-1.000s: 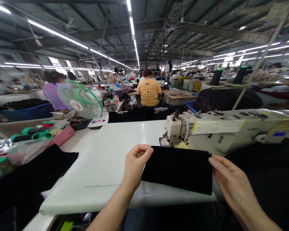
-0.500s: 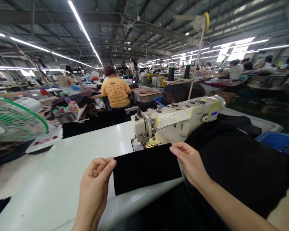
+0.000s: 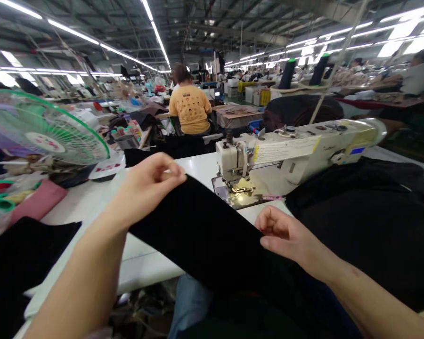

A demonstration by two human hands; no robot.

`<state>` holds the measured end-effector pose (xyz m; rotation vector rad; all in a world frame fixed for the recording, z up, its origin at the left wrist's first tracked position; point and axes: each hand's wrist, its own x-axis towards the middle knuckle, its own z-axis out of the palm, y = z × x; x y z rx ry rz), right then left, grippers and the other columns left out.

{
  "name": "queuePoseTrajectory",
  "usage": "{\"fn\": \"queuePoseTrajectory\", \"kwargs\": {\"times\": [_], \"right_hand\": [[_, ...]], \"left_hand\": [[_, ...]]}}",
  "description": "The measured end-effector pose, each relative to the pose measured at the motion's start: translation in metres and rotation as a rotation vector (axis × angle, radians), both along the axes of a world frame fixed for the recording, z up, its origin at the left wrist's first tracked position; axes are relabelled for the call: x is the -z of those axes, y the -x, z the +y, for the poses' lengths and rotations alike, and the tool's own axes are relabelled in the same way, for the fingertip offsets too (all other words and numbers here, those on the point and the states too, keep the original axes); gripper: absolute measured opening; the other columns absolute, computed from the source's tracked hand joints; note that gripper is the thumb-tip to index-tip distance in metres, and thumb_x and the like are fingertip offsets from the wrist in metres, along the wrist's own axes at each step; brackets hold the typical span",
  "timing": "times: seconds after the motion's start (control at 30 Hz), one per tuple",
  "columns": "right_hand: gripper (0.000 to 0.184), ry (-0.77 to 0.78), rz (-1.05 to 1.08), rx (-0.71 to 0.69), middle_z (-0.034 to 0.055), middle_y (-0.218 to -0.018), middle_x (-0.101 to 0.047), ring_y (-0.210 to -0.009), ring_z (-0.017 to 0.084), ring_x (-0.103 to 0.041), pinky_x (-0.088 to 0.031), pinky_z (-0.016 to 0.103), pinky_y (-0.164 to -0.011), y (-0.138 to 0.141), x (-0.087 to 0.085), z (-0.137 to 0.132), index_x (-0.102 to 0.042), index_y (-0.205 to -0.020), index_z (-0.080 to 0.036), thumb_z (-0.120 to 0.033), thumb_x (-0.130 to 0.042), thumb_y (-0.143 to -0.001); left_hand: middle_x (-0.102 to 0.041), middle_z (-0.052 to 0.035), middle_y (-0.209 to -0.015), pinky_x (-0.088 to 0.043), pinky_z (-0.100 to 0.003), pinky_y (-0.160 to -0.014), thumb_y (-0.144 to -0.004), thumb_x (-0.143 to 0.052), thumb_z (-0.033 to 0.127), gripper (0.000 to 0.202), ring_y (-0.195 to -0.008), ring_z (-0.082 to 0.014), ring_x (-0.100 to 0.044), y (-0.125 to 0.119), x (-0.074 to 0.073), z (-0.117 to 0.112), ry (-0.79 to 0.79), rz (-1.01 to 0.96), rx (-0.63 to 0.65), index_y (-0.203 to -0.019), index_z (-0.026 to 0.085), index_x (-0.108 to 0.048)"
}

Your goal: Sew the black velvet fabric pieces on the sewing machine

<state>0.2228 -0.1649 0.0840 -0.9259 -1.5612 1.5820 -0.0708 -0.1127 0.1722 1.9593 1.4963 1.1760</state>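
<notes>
A piece of black fabric (image 3: 201, 230) is stretched at a slant between my hands, in front of the sewing machine (image 3: 254, 155). My left hand (image 3: 151, 183) pinches its upper left corner between thumb and fingertips, raised over the white table. Lower and to the right, my right hand (image 3: 286, 235) has its fingers curled and its thumb against the upper edge of the same piece. The fabric's lower end merges with dark clothing over my lap, so its outline there is hidden. Pink-handled tweezers or snips (image 3: 272, 197) lie beside the needle plate.
A large black cloth (image 3: 367, 226) covers the table on the right. More black fabric (image 3: 24, 249) lies at the left edge. A green-rimmed fan (image 3: 49, 136) stands at the left. Ahead sits a person in a yellow shirt (image 3: 190, 110). Thread cones (image 3: 288, 74) stand behind the machine.
My left hand has risen, tilting the black fabric from nearly level to a steep slant, and more of its length shows. My right hand sits slightly lower. The view has turned left.
</notes>
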Motion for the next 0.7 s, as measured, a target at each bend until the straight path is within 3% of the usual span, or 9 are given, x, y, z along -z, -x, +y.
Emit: {"fn": "queuePoseTrajectory", "kwargs": {"times": [0.07,0.13,0.2,0.3,0.37,0.47,0.53,0.7], "right_hand": [[0.016,-0.027,-0.097,0.041,-0.0045,-0.076,-0.052,-0.071,0.013,-0.052,-0.043,0.026,-0.067,0.008,0.019,-0.003,-0.052,-0.083,-0.022,-0.027,-0.066,-0.080],[0.012,-0.076,-0.205,0.085,-0.0036,-0.075,-0.054,-0.072,0.015,-0.055,-0.046,0.028,-0.069,0.015,0.046,-0.003,-0.055,-0.082,-0.022,-0.029,-0.064,-0.082],[0.008,-0.133,-0.302,0.101,-0.0008,-0.077,-0.061,-0.075,0.017,-0.060,-0.049,0.031,-0.073,0.019,0.070,-0.003,-0.060,-0.083,-0.021,-0.030,-0.060,-0.085],[0.009,-0.313,-0.435,0.084,0.0028,-0.086,-0.069,-0.081,0.020,-0.066,-0.053,0.034,-0.077,0.015,0.093,-0.003,-0.065,-0.088,-0.022,-0.023,-0.057,-0.088],[0.015,-0.546,-0.505,0.035,0.0051,-0.092,-0.071,-0.085,0.021,-0.067,-0.055,0.035,-0.079,0.008,0.097,-0.003,-0.066,-0.095,-0.021,-0.015,-0.053,-0.090],[0.026,-0.935,-0.600,-0.038,0.0093,-0.099,-0.072,-0.090,0.023,-0.068,-0.057,0.038,-0.080,-0.004,0.095,-0.001,-0.064,-0.106,-0.019,-0.008,-0.045,-0.094],[0.026,-1.097,-0.660,-0.057,0.0104,-0.099,-0.073,-0.088,0.023,-0.069,-0.057,0.037,-0.079,-0.009,0.092,0.000,-0.063,-0.108,-0.018,-0.007,-0.043,-0.095],[0.022,-1.189,-0.757,-0.026,0.0090,-0.091,-0.071,-0.080,0.022,-0.066,-0.055,0.036,-0.070,-0.009,0.091,0.007,-0.065,-0.098,-0.018,-0.008,-0.046,-0.095]], "left_hand": [[-0.066,0.0006,-0.078,-0.048,-0.029,-0.070,-0.072,-0.072,0.023,0.012,-0.073,-0.0162,-0.060,-0.004,0.012,0.042,0.141,0.210,0.178,-0.074,0.021,-0.060],[-0.061,0.0027,-0.068,-0.045,-0.027,-0.065,-0.068,-0.072,0.015,0.014,-0.066,-0.0146,-0.057,-0.013,0.045,0.080,0.306,0.282,0.309,-0.070,0.019,-0.058],[-0.059,0.0039,-0.063,-0.045,-0.026,-0.061,-0.066,-0.071,0.011,0.016,-0.061,-0.0143,-0.056,-0.026,0.085,0.104,0.373,0.279,0.330,-0.068,0.018,-0.057],[-0.057,0.0042,-0.062,-0.044,-0.026,-0.061,-0.065,-0.069,0.007,0.019,-0.060,-0.0141,-0.055,-0.046,0.136,0.110,0.341,0.247,0.296,-0.067,0.019,-0.054],[-0.057,0.0032,-0.066,-0.043,-0.027,-0.064,-0.069,-0.065,0.008,0.018,-0.064,-0.0148,-0.054,-0.053,0.158,0.102,0.272,0.216,0.248,-0.069,0.020,-0.052],[-0.057,0.0009,-0.072,-0.043,-0.029,-0.069,-0.075,-0.059,0.010,0.014,-0.070,-0.0161,-0.054,-0.056,0.174,0.091,0.174,0.173,0.182,-0.072,0.021,-0.050],[-0.058,0.0004,-0.074,-0.044,-0.029,-0.071,-0.075,-0.056,0.009,0.014,-0.072,-0.0160,-0.054,-0.056,0.178,0.088,0.145,0.155,0.166,-0.073,0.021,-0.050],[-0.058,0.0015,-0.071,-0.043,-0.027,-0.065,-0.074,-0.057,0.011,0.013,-0.067,-0.0141,-0.055,-0.064,0.180,0.103,0.178,0.130,0.118,-0.072,0.021,-0.050]]}}
